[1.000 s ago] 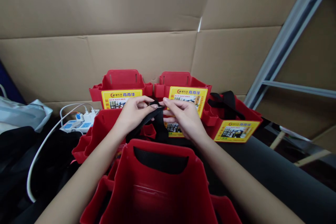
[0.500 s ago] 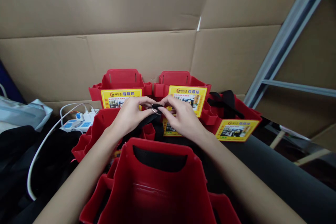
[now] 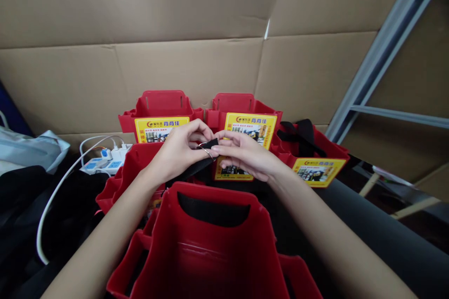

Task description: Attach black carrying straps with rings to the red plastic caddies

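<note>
A black webbing strap runs up between my two hands, with a pair of thin metal rings around it near its short free end. My left hand is closed, its thumb and fingers pinching the strap beside the rings. From the other side my right hand pinches at the strap end and the ring edge between thumb and index finger; its other fingers curl below. Directly beneath, close to me, stands an open red plastic tool box with a handle slot, black material showing through it.
Several more red boxes with yellow labels stand behind. The right one holds a black strap. At left are a power strip with cables and a pale plastic bag. Cardboard walls the back; a metal frame leans right.
The strap end and the rings now show more clearly between my fingers. My right hand has rolled over and its fingers have opened out somewhat; my left hand has shifted slightly.
</note>
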Tool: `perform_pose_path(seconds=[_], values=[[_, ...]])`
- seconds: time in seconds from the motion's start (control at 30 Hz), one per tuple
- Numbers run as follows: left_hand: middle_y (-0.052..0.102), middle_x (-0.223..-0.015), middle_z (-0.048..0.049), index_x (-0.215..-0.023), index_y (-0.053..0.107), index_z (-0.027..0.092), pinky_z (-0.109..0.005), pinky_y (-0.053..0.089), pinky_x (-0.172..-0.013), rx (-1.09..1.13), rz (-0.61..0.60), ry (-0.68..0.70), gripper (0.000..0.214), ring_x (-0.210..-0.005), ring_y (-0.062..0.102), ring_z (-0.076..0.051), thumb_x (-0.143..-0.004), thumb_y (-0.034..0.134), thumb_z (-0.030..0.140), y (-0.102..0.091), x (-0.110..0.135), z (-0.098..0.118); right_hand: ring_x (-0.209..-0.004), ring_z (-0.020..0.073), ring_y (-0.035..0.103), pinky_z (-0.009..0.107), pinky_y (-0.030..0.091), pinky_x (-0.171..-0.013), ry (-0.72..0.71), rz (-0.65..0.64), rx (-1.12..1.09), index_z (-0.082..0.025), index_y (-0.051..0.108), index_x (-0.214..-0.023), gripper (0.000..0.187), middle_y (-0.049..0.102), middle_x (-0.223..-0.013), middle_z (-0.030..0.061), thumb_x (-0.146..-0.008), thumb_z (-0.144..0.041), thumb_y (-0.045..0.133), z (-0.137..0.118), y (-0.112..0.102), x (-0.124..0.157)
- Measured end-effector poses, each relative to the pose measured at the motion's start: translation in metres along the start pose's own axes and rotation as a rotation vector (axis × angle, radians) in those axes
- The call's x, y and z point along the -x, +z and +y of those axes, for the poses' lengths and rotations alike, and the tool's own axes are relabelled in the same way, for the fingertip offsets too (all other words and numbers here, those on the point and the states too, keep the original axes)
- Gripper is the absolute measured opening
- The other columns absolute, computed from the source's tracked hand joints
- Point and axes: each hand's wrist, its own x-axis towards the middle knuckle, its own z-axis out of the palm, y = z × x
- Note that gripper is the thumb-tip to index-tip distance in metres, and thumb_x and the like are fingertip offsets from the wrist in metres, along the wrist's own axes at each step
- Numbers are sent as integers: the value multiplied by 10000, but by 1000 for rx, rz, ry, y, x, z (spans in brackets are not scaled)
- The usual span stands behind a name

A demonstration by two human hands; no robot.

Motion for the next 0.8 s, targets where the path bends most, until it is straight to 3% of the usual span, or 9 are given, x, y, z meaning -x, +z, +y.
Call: perform_pose_path(seconds=[0.1, 0.2, 0.3, 0.4, 0.47, 0.6, 0.7, 0.8], values=[[584, -841, -25, -773, 519, 156, -243, 496, -686, -59, -9, -7, 162, -802, 572, -136, -695, 656, 192, 4, 1, 3, -480, 18, 462, 131, 376, -412, 27, 18, 73, -151, 565, -900, 244, 571, -703, -20, -676, -194, 650, -2, -1, 1], [597, -832, -29, -787, 566, 156, -233, 488, -645, -191, 23, 22, 115, -787, 566, -138, -700, 641, 162, 8, 1, 6, -392, 10, 386, 149, 275, -345, -2, 146, 198, -140, 589, -841, 183, 534, -620, -36, -660, -157, 609, -1, 2, 1], [590, -912, -43, -805, 621, 172, -237, 471, -659, -324, 32, 83, 77, -841, 558, -148, -730, 614, 158, 8, -1, 6, -351, 15, 351, 165, 243, -334, -38, 254, 249, -137, 593, -800, 159, 483, -528, -61, -642, -132, 581, -1, 6, 1], [560, -977, -53, -760, 647, 178, -257, 450, -707, -408, 52, 86, 43, -886, 544, -160, -739, 615, 199, 3, -1, 3, -326, 23, 322, 168, 249, -348, -73, 263, 221, -135, 596, -758, 120, 398, -413, -88, -655, -121, 537, -1, 9, 1], [581, -930, -43, -750, 638, 170, -261, 437, -735, -373, -50, 35, 64, -858, 550, -153, -738, 623, 232, -2, -1, 2, -342, 33, 347, 176, 290, -379, -89, 256, 243, -131, 615, -751, 128, 406, -403, -80, -662, -128, 523, 0, 9, 1], [591, -731, 16, -790, 589, 172, -215, 402, -629, -284, -379, -102, 62, -676, 524, -106, -780, 567, 229, -9, 3, 6, -482, 62, 449, 199, 355, -483, -158, 320, 480, -133, 650, -711, 127, 539, -541, -23, -631, -132, 551, 4, 2, -5], [540, -706, 34, -786, 544, 175, -205, 361, -598, -325, -379, -63, 25, -647, 463, -92, -793, 528, 192, -8, 5, 13, -512, 67, 427, 200, 339, -499, -161, 198, 579, -146, 630, -697, 102, 498, -540, -38, -644, -137, 543, 7, -7, -9], [488, -689, 37, -731, 483, 172, -200, 350, -580, -259, -318, -60, 79, -637, 432, -88, -788, 527, 204, -5, 5, 16, -523, 66, 442, 206, 380, -526, -28, -58, 350, -163, 582, -780, 95, 487, -590, -43, -717, -184, 515, 6, -12, -7]])
